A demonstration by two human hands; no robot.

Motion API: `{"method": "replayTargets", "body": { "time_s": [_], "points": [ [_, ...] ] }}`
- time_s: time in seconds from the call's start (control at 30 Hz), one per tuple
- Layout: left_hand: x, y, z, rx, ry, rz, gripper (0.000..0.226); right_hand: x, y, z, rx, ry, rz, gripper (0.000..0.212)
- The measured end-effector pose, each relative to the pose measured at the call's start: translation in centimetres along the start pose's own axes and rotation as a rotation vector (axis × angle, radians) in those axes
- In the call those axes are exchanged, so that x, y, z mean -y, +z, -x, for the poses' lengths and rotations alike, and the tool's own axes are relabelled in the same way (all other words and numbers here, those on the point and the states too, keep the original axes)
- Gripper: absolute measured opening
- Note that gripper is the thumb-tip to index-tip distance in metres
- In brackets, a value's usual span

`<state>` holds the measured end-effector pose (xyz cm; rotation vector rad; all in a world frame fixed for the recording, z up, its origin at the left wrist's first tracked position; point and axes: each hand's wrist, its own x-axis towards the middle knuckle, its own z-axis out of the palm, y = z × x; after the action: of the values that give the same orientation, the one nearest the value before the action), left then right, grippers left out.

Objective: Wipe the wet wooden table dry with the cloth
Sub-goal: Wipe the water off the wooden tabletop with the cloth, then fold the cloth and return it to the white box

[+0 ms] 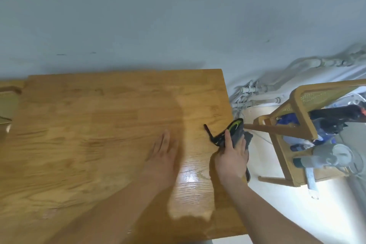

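Wooden table point(79, 144) against a grey-blue wall point(178, 16). The tabletop holds only the two hands and the cloth. Shiny wet patch point(190, 182) on the near right part of the top, between the two forearms.

Left hand point(163, 154) lies flat on the wood near the middle, fingers straight, holding nothing; motion-blurred.

Right hand point(232, 157) at the table's right edge, fingers and thumb curled round the cloth point(235, 130), gripping it. The cloth is dark grey with a black and neon-green part, bunched, touching the tabletop and partly hanging over the right edge. A thin black strap point(207, 129) sticks out from it onto the wood.

Right of the table, close beside it, is a wooden chair point(297, 109) with a cane-weave back. Piled on its seat: blue fabric point(287, 123), a black object point(332, 117) and grey cylindrical items point(324, 156); can't tell what exactly. White pipes point(257, 93) run along the wall base behind the chair. Pale floor point(277, 204) below. Part of another wooden piece point(8, 93) at the far left edge, mostly cut off.
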<state>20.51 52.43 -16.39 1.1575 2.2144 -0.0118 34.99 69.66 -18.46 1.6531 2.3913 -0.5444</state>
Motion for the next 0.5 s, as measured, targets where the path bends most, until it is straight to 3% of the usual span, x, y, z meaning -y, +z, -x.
{"method": "replayTargets", "body": {
  "time_s": [0.1, 0.2, 0.33, 0.5],
  "points": [
    [5.1, 0.2, 3.6, -0.014, 0.004, 0.003, 0.081, 5.3, 1.2, -1.7, -0.042, -0.082, 0.037, 0.073],
    [10.7, 0.2, 7.3, 0.003, -0.050, 0.051, 0.081, 12.1, 3.7, -0.5, -0.017, -0.297, 0.085, 0.067],
    [17.0, 0.5, 11.6, 0.009, -0.133, 0.137, 0.074, 19.8, 8.0, 5.7, 0.051, -0.494, 0.140, 0.065],
    [22.3, 1.5, 15.3, -0.007, -0.226, 0.276, 0.080, 22.3, 11.6, 15.6, 0.078, -0.699, 0.055, 0.061]
  ]
}}
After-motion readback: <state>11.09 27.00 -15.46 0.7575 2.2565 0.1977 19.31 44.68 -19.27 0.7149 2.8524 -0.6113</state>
